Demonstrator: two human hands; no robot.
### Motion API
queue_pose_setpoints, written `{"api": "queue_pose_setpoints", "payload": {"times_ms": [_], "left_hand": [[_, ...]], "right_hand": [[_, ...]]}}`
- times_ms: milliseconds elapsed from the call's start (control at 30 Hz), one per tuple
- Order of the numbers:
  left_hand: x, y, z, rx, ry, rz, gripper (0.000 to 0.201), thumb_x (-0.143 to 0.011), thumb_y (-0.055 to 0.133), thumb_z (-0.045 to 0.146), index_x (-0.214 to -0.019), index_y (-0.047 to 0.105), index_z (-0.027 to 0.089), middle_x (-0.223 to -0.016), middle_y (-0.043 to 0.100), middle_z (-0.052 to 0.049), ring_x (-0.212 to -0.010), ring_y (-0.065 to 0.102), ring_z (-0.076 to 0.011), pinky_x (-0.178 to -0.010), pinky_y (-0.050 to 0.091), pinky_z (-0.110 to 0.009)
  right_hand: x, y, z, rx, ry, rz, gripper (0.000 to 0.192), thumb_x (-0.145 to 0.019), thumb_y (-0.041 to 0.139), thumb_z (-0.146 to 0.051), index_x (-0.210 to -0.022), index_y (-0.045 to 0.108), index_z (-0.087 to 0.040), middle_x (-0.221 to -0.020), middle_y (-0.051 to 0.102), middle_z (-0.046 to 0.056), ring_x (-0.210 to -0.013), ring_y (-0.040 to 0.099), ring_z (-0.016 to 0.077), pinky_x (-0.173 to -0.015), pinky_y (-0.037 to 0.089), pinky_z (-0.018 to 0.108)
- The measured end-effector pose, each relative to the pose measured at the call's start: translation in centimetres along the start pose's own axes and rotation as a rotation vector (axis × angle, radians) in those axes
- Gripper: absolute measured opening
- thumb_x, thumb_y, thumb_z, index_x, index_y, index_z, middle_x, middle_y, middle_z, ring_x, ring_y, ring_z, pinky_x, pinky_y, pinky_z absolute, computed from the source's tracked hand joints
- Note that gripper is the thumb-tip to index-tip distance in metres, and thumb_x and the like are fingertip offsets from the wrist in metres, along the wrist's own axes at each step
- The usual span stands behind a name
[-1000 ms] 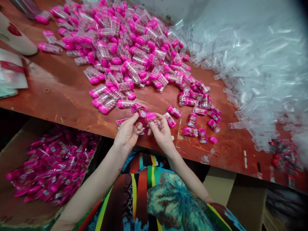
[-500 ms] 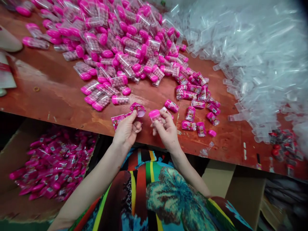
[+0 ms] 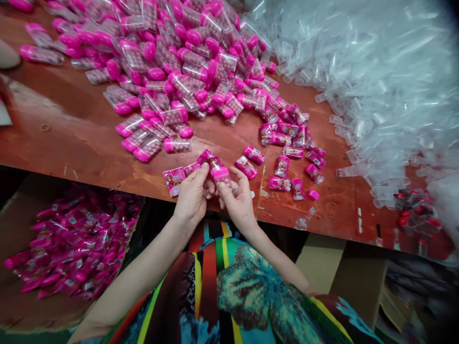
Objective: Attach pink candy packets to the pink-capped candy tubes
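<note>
The work surface was a reddish-brown board table (image 3: pixel 71 143), scuffed and worn, with a seam running from its near edge between two panels. A large heap of pink-capped clear tubes (image 3: pixel 172 62), filled with pale pink balls, covered its far left part, and a great drift of empty clear plastic sleeves (image 3: pixel 376 86) filled the far right. A small group of wrapped pink tubes (image 3: pixel 290 153) lay near the middle right. Below the table's near left edge stood a cardboard box (image 3: pixel 21 315) full of wrapped pink packs (image 3: pixel 71 243).

At the near edge, the left hand (image 3: pixel 191 198) pinched a printed pink wrapper (image 3: pixel 202 160) between thumb and fingers, and the right hand (image 3: pixel 238 200) had its fingers closed around a pink-capped tube (image 3: pixel 220 174), the two hands touching. A strip of printed labels (image 3: pixel 174 179) lay just left of them. The printing was too small to read.
</note>
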State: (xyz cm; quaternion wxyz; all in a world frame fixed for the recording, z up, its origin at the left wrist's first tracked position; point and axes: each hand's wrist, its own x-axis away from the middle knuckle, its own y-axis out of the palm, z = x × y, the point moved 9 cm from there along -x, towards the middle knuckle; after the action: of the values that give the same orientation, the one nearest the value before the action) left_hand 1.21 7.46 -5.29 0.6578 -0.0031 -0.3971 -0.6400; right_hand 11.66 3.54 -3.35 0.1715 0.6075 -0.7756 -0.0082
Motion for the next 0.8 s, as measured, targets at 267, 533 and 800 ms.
{"api": "queue_pose_setpoints", "payload": {"times_ms": [267,533,800], "left_hand": [[0.0,0.5,-0.3,0.009,-0.083,-0.134,0.036,-0.075,0.085,0.040,-0.068,0.061,0.015,-0.048,0.051,0.003,-0.042,0.045,-0.0068,-0.040,0.028,-0.019],[0.0,0.6,-1.5,0.045,-0.205,-0.169,0.032,-0.074,0.086,0.037,-0.069,0.067,0.013,-0.049,0.050,0.003,-0.042,0.041,-0.0043,-0.039,0.025,-0.016],[0.8,1.0,-2.1,-0.008,-0.219,-0.223,0.041,-0.077,0.082,0.048,-0.065,0.062,0.014,-0.045,0.046,0.003,-0.040,0.040,-0.0063,-0.039,0.026,-0.018]], "right_hand": [[0.0,0.6,1.4,-0.116,0.139,-0.143,0.061,-0.088,0.068,-0.055,-0.134,0.038,-0.028,-0.068,0.054,-0.009,-0.047,0.043,0.0076,-0.039,0.028,0.020],[0.4,0.5,0.3,0.132,-0.082,-0.145,0.059,-0.094,0.064,-0.049,-0.142,0.036,-0.033,-0.084,0.063,-0.002,-0.069,0.063,0.0158,-0.074,0.056,0.037],[0.1,0.3,1.6,-0.052,0.154,-0.163,0.065,-0.091,0.065,-0.055,-0.143,0.036,-0.031,-0.067,0.050,-0.009,-0.042,0.033,0.0069,-0.041,0.029,0.022]]}}
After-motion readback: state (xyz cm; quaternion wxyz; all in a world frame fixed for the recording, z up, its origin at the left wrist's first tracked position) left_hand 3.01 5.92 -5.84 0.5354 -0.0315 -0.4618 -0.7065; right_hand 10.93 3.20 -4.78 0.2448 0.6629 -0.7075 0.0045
